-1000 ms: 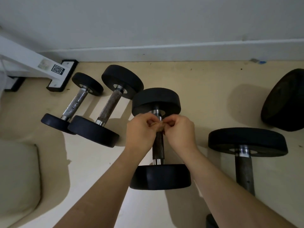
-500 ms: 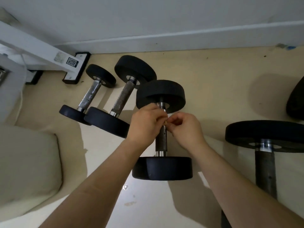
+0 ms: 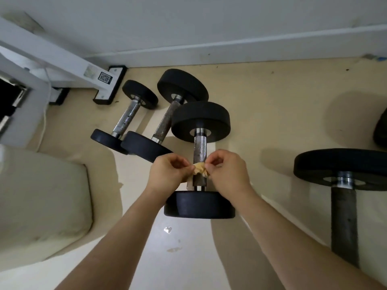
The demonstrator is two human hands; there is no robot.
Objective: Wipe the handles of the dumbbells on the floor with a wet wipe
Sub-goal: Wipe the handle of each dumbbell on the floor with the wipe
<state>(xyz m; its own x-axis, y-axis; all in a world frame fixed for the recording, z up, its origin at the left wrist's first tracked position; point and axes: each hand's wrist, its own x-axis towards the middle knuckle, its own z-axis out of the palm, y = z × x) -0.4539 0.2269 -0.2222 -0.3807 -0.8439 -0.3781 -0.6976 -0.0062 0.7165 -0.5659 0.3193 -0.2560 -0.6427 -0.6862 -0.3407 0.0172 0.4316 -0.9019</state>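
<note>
A black dumbbell [image 3: 200, 122] lies on the floor in the middle, its knurled metal handle [image 3: 200, 149] running toward me. Above the handle's near half, my left hand [image 3: 169, 170] and my right hand [image 3: 227, 170] pinch a small crumpled tan wipe [image 3: 201, 170] between their fingertips. The wipe hangs just over the handle; whether it touches is unclear. Two smaller dumbbells [image 3: 129, 116] [image 3: 167, 120] lie side by side to the left. A bigger dumbbell [image 3: 343, 176] lies at the right, its far plate toward the wall.
A white machine frame with a black foot [image 3: 109, 84] stands at the back left by the wall. A cream cushion [image 3: 41, 201] fills the left foreground. Another black weight [image 3: 380, 130] shows at the right edge. Small scraps [image 3: 167, 229] lie on the floor near me.
My hands have slid down the handle toward me and parted slightly, so the tan wipe shows between the fingertips. The view has shifted left.
</note>
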